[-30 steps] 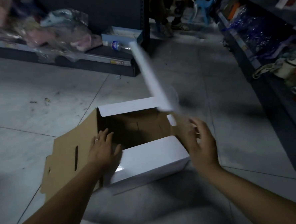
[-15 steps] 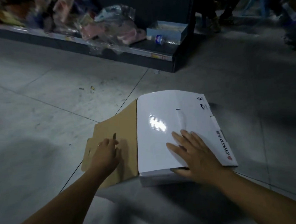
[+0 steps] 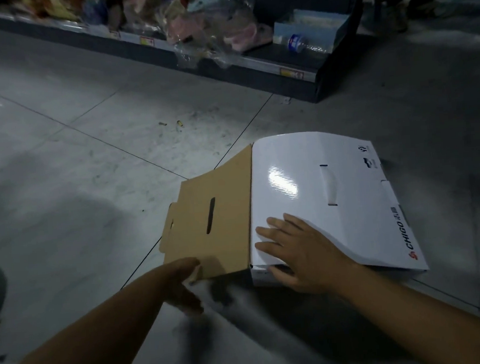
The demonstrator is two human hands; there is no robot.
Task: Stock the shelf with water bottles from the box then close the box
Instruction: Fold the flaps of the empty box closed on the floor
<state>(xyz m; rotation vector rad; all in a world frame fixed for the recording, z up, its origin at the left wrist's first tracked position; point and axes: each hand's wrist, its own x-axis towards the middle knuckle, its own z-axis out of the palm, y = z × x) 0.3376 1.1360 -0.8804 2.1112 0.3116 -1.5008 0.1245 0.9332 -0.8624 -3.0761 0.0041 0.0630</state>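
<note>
Grey floor tiles (image 3: 90, 140) with dark grout lines fill most of the dim view, with a few small scraps (image 3: 179, 124) lying on them near the middle of the frame. Across the upper part of the frame runs a low dark shelf (image 3: 254, 65), its edge carrying small price labels. Crumpled plastic-wrapped goods (image 3: 209, 23) are heaped on it. To their right, one water bottle (image 3: 300, 44) with a blue label lies on its side, just in front of a light blue tray (image 3: 310, 25). The box (image 3: 270, 275) sits on the floor in the lower right of the frame. Its glossy white top flap (image 3: 318, 188) is folded down flat, with a handle slot in it and red "CHIGO" lettering along its right edge. A brown flap (image 3: 220, 200) with a dark slot and a tab at its outer edge slopes out from the box toward the left of the frame. The right hand (image 3: 302, 251) lies flat on the near corner of the white flap, fingers straight and spread, thumb down over the box's front edge. The left hand (image 3: 183, 281) is at the near corner of the brown flap and touches it. Motion blur hides whether its fingers pinch the cardboard or only rest against it.
</note>
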